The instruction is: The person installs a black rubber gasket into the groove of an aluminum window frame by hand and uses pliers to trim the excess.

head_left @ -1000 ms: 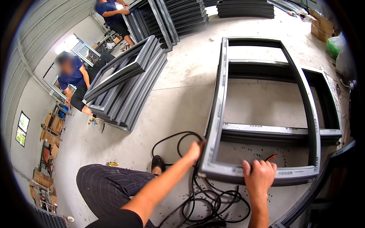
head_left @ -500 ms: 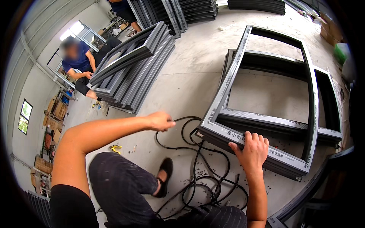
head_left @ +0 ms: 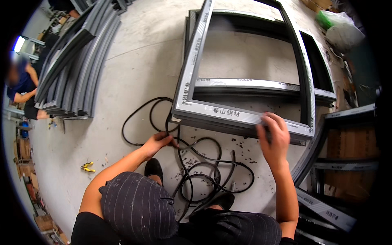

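A long black rubber strip point(head_left: 216, 143) lies in loose loops on the floor before me. My left hand point(head_left: 157, 145) is down at its left-hand loops, fingers closed around one strand. Beyond the loops, a dark grey metal frame point(head_left: 228, 111) with printed film on its faces rests on top of other frames. At the near rail of this top frame is my right hand point(head_left: 274, 139), slightly blurred. Its fingers are bent and the thumb stands apart; nothing shows in its grasp, and whether it touches the rail I cannot tell.
Yellow-handled pliers point(head_left: 87, 166) lie on the floor at left. A stack of frames point(head_left: 81, 69) stands at the far left, with a co-worker point(head_left: 25, 81) seated beside it. More frames point(head_left: 326, 208) are close by on the right. Small dark scraps dot the floor under the strip.
My left hand has dropped from mid-air to the strip and closed on a strand. My right hand has eased its hold on the frame's near rail. The view has shifted right and down.
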Demonstrator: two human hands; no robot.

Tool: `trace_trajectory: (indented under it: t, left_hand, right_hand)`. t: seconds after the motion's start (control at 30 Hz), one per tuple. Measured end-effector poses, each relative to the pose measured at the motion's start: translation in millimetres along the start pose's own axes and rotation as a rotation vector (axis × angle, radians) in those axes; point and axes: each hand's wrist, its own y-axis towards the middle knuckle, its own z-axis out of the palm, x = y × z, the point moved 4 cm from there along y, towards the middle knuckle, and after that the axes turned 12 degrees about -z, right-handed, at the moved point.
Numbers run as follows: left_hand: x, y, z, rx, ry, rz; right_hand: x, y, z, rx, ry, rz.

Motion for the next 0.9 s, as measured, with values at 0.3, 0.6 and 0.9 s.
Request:
trace_trajectory:
  t: [0.3,0.6,0.9]
  left_hand:
    - [-37,-83,-21,0.497,-0.435,-0.144]
    - [-64,-159,-93,0.267,0.196,-0.246]
    - [-42,-202,-166,-0.605,1.097,-0.3]
  right_hand:
    - [-14,-137,40,0.531,-0.351,0.18]
    - [-154,-169,115,0.525,-0.532,0.04]
    - [-188,-166,146,0.456,-0.512,-0.063]
